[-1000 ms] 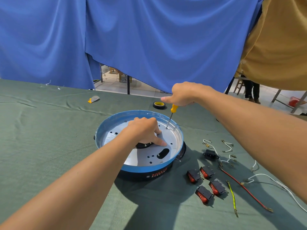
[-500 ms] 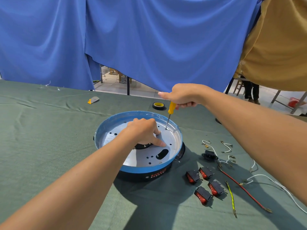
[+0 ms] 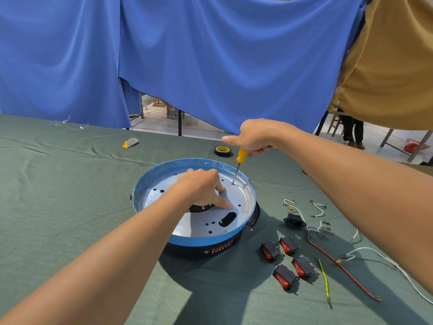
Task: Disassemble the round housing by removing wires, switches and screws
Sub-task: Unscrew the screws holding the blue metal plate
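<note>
Turned a little since a second ago, the right hand (image 3: 255, 137) bares more of the yellow screwdriver (image 3: 237, 166) handle, and the tip stays in the same hole. On the green cloth (image 3: 70, 207), the left hand (image 3: 201, 188) presses the round housing's (image 3: 201, 240) silver plate; whether its curled fingers grip anything, I cannot tell. Right fingers clamp the handle. Four switches (image 3: 303, 267) and loose wires (image 3: 337, 262) lie to the right.

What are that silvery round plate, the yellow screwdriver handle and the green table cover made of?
The silvery round plate looks like sheet metal: matt grey, with punched holes. The yellow screwdriver handle seems moulded plastic, smooth and bright. The green table cover is probably woven cloth: it creases and ripples.
</note>
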`<state>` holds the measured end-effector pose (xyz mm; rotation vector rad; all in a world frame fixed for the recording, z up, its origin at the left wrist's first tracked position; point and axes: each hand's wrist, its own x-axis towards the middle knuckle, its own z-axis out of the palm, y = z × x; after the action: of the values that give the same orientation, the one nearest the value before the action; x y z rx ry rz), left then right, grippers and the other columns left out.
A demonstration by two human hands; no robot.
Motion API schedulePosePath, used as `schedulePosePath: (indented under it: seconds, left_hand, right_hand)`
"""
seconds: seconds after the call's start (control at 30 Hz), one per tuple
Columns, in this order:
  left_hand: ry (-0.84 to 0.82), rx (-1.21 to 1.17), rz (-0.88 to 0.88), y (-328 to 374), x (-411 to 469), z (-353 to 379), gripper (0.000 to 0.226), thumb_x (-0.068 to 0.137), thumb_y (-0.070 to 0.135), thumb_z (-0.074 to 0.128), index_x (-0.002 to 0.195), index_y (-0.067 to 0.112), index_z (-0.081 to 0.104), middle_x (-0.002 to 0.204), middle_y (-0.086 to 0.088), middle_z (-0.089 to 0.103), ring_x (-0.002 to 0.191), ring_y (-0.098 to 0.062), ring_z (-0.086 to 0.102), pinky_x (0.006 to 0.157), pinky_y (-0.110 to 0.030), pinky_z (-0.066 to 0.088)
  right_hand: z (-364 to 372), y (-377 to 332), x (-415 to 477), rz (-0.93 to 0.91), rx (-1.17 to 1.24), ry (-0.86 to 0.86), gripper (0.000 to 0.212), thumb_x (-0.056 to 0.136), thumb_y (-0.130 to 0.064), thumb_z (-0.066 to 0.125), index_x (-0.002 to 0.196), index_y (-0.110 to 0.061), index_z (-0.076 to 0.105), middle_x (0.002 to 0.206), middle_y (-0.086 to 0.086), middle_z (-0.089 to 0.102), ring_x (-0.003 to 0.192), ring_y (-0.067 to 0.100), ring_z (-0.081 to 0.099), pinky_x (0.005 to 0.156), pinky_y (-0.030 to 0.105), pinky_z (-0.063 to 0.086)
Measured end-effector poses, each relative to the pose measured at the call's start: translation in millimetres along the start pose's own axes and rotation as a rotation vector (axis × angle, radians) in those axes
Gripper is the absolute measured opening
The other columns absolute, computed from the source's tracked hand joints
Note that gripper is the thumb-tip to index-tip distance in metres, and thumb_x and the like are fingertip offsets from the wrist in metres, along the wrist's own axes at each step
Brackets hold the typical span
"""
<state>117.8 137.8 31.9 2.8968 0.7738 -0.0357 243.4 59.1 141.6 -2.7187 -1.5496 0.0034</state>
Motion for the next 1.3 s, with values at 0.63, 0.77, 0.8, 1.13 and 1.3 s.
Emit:
schedulePosePath:
  seconds: [0.63, 0.77, 0.8, 1.13, 1.3]
  left_hand:
    - [-0.004, 0.013, -0.007, 0, 0, 1, 0.073, 0.074, 0.075, 0.061, 0.134, 0.035, 0.058, 0.119, 0.0, 0.066, 0.101, -0.027, 0.055, 0.073, -0.035, 0.046]
    - [-0.016, 0.01, -0.024, 0, 0, 0, 0.074, 0.072, 0.077, 0.061, 0.134, 0.037, 0.057, 0.119, 0.0, 0.065, 0.103, -0.029, 0.054, 0.076, -0.038, 0.047]
    - [-0.018, 0.008, -0.025, 0, 0, 0, 0.073, 0.072, 0.077, 0.062, 0.134, 0.037, 0.057, 0.118, 0.0, 0.065, 0.103, -0.029, 0.054, 0.077, -0.039, 0.047]
    - [-0.009, 0.012, -0.011, 1, -1, 0, 0.071, 0.074, 0.076, 0.061, 0.133, 0.037, 0.058, 0.118, 0.0, 0.065, 0.101, -0.028, 0.054, 0.073, -0.036, 0.045]
    - [-0.004, 0.014, -0.005, -1, -1, 1, 0.071, 0.073, 0.076, 0.061, 0.132, 0.037, 0.059, 0.116, 0.001, 0.066, 0.1, -0.028, 0.054, 0.075, -0.038, 0.048]
  right_hand:
    - [4, -3, -1, -0.07, -0.036, 0.026, 0.025, 0.088, -0.03, 0.062, 0.073, -0.01, 0.059, 0.071, 0.007, 0.052, 0.072, 0.023, 0.044, 0.054, 0.028, 0.033]
    - [-1, -6, -2, -0.091, -0.003, -0.069, 0.029, 0.084, -0.032, 0.069, 0.095, -0.005, 0.07, 0.087, 0.014, 0.066, 0.069, 0.022, 0.048, 0.056, 0.027, 0.038]
    - [-2, -8, -2, -0.087, -0.019, -0.079, 0.035, 0.085, -0.04, 0.066, 0.086, -0.004, 0.068, 0.075, 0.011, 0.061, 0.062, 0.022, 0.046, 0.052, 0.025, 0.035]
    - [-1, -10, -4, -0.051, -0.059, -0.028, 0.022, 0.085, -0.025, 0.066, 0.068, -0.012, 0.06, 0.067, 0.004, 0.052, 0.062, 0.021, 0.044, 0.049, 0.024, 0.033]
    - [-4, -5, -5, -0.083, 0.055, -0.13, 0.005, 0.084, -0.023, 0.071, 0.085, -0.019, 0.069, 0.069, 0.0, 0.054, 0.057, 0.018, 0.043, 0.047, 0.024, 0.034]
